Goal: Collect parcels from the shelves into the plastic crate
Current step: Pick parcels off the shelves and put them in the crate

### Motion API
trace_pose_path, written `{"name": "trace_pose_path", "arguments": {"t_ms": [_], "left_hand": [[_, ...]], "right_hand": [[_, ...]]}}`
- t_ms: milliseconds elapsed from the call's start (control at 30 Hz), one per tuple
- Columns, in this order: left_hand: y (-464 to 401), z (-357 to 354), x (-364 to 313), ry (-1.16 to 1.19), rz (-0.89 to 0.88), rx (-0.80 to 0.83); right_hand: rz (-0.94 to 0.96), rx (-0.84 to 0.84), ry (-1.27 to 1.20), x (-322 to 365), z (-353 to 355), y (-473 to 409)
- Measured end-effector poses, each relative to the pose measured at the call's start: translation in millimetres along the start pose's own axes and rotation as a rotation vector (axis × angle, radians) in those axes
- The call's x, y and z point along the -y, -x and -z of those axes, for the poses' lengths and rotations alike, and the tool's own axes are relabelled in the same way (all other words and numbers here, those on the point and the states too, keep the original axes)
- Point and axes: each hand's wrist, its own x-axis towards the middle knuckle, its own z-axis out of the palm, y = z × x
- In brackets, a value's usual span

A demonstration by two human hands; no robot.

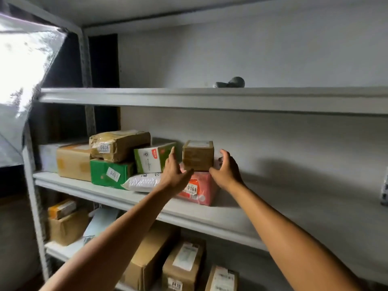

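Flanking one small brown box (pixel 198 155) | left hand (pixel 175 172), right hand (pixel 225 170) open | one pink parcel (pixel 201 191) beneath

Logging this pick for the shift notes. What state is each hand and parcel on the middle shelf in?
left hand: open, beside small brown box
right hand: open, at box's other side
small brown box: upright on pink parcel
pink parcel: flat on shelf, labelled 0164
green box: under taped brown parcel
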Motion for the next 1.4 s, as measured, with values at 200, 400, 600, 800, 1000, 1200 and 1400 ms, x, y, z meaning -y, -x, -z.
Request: {"name": "trace_pose_path", "arguments": {"t_ms": [200, 400, 600, 800, 1000, 1200, 1400], "left_hand": [[-25, -14, -22, 0.304, 0.162, 0.043], [-25, -16, -24, 0.487, 0.201, -0.098], [0, -2, -22, 0.626, 0.192, -0.198], [46, 27, -13, 0.696, 0.146, -0.199], [117, 87, 6, 0.554, 0.162, -0.187], [212, 168, 27, 0.492, 0.263, -0.354], [338, 243, 40, 0.308, 0.446, -0.707]], "right_hand": [[-0.013, 0.145, -0.133, -1, -11, -25], [0.085, 0.154, -0.269, -7, -14, -17], [0.102, 0.070, -0.562, -2, -20, 4], [0.080, 0.095, -0.728, 17, -32, 29], [0.082, 0.326, -0.760, 44, -63, 78], [0.099, 0.692, -0.818, 96, -131, 147], [0.218, 1.112, -0.780, 168, -206, 240]]}}
